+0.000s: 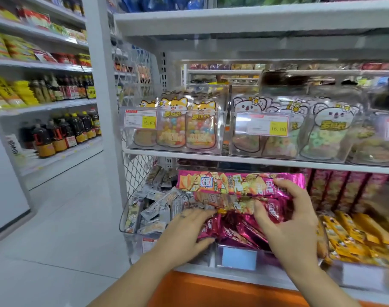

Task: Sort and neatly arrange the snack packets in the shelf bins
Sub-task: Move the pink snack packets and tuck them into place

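Long pink snack packets lie stacked across the top of a clear bin on the lower shelf, with more pink packets piled loosely beneath. My right hand grips the right end of the stacked packets, thumb under and fingers over. My left hand rests flat on the loose pink packets at the bin's left front, fingers spread; whether it grips one I cannot tell.
A clear bin of small grey packets sits left of the pink bin; yellow packets lie to the right. The shelf above holds clear bins of fox-print bags and koala-print bags. An aisle with sauce bottles runs left.
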Available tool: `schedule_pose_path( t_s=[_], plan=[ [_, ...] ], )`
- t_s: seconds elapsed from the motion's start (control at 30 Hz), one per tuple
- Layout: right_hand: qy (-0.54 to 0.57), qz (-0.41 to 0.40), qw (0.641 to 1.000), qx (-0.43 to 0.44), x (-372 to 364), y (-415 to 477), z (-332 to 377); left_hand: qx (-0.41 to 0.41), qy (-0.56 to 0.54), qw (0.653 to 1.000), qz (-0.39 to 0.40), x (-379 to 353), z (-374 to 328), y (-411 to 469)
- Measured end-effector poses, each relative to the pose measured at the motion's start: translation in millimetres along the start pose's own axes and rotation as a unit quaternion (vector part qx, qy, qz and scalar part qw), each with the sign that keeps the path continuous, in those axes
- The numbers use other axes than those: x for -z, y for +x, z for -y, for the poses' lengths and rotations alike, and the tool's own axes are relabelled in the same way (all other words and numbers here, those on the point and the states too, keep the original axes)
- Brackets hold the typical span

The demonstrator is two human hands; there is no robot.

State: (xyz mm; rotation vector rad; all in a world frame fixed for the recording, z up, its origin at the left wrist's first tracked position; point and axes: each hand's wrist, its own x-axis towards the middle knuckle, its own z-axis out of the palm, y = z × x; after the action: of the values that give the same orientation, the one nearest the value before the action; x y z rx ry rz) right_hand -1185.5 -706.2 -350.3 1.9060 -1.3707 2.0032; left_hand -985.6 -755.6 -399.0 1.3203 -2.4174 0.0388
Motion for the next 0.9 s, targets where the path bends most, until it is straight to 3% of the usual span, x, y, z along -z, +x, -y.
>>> schedule_pose_path(
  t_s=[0.17, 0.33, 0.43, 0.9],
  plan=[
    [-0.008, -0.009, 1.000, -0.005, 14.7, 2.1, -6.6, 0.031, -0.026, 0.999, -0.006, 5.1, -9.5, 3.9],
    [-0.003, -0.041, 0.999, -0.009, 31.3, 9.9, -11.1, 0.061, -0.152, 0.984, -0.077, 29.0, -16.5, -1.8],
    [-0.003, -0.058, 0.998, -0.001, 39.4, 13.7, -7.6, 0.067, -0.164, 0.979, -0.099, 42.5, -23.0, -5.5],
    [-0.031, -0.089, 0.995, 0.020, 70.0, 15.8, 3.9, -0.040, -0.186, 0.949, -0.251, 82.2, -52.7, -14.1]
  ],
)
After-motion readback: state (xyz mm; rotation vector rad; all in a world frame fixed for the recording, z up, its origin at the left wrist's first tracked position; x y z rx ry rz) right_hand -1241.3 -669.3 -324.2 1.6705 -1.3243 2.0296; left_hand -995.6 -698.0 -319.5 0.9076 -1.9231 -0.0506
